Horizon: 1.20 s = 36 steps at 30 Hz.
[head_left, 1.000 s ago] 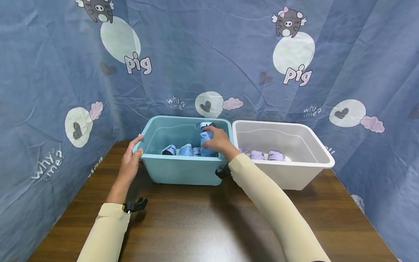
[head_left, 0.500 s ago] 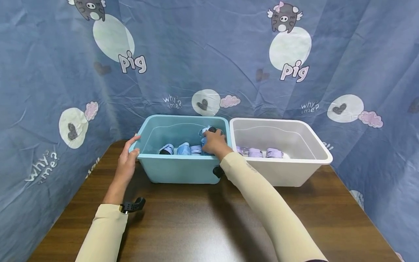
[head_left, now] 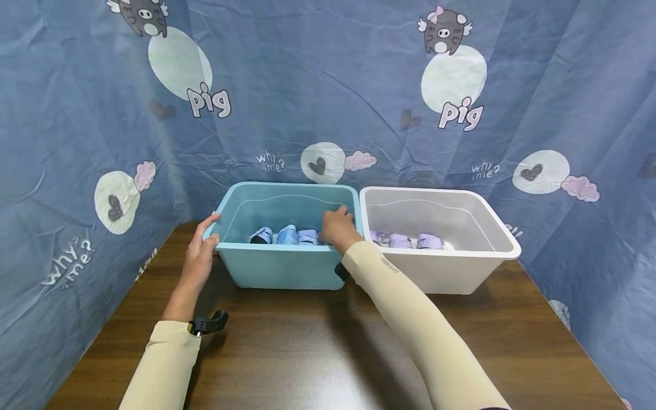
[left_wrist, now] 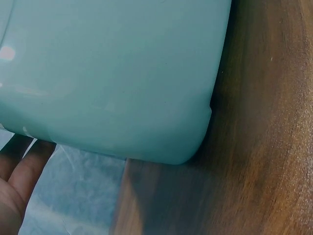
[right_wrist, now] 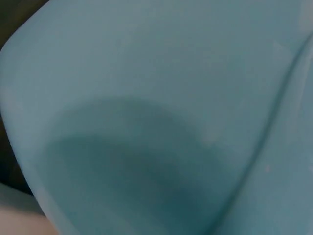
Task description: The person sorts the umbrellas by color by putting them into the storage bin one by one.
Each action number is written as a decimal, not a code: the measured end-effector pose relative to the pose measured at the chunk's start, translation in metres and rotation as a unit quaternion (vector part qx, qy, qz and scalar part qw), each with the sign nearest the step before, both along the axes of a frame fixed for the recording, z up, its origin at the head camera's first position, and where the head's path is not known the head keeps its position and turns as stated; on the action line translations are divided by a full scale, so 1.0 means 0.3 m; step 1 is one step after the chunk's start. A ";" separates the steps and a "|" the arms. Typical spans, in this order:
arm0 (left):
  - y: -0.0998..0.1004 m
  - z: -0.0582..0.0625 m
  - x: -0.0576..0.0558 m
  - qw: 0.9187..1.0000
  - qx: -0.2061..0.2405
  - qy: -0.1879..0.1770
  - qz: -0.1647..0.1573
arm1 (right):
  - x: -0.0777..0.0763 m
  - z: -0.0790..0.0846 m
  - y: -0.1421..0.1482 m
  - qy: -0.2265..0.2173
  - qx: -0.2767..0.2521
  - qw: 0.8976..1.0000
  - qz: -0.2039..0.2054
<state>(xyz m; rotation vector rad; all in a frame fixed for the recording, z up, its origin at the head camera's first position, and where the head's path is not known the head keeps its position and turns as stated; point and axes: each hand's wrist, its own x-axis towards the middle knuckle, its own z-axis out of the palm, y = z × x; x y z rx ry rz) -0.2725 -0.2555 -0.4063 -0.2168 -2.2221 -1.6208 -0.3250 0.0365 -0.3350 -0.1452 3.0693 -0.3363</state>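
Observation:
My left hand grips the left front corner of a teal plastic bin, thumb at the front rim. Two fingers show against the bin's outer side in the left wrist view. At the bin's right end my right hand reaches down inside, its fingertips hidden behind the wrist and front wall. Left of it, several small blue shoe-like items with straps stand in a row along the bottom. The teal wall fills the right wrist view; I cannot tell whether my right hand still holds a blue one.
A white bin stands against the teal bin's right side, with several similar purple items inside. Both sit toward the back of a brown wooden table. Behind hangs a blue cloth printed with pigs.
My right hand has lowered into the teal bin's right end with a blue shoe-like item, which is now hidden from view. My left hand keeps its hold on the corner.

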 end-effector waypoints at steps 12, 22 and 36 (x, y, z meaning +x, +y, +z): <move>0.005 0.006 -0.006 1.000 -0.012 -0.021 0.000 | -0.021 0.000 0.024 0.022 -0.063 0.998 0.020; 0.000 0.064 0.002 0.994 -0.107 0.004 0.033 | -0.011 0.027 0.051 0.070 -0.128 0.988 0.052; 0.067 0.195 0.007 0.964 -0.251 0.036 0.084 | 0.079 0.114 0.125 0.088 -0.205 0.971 0.090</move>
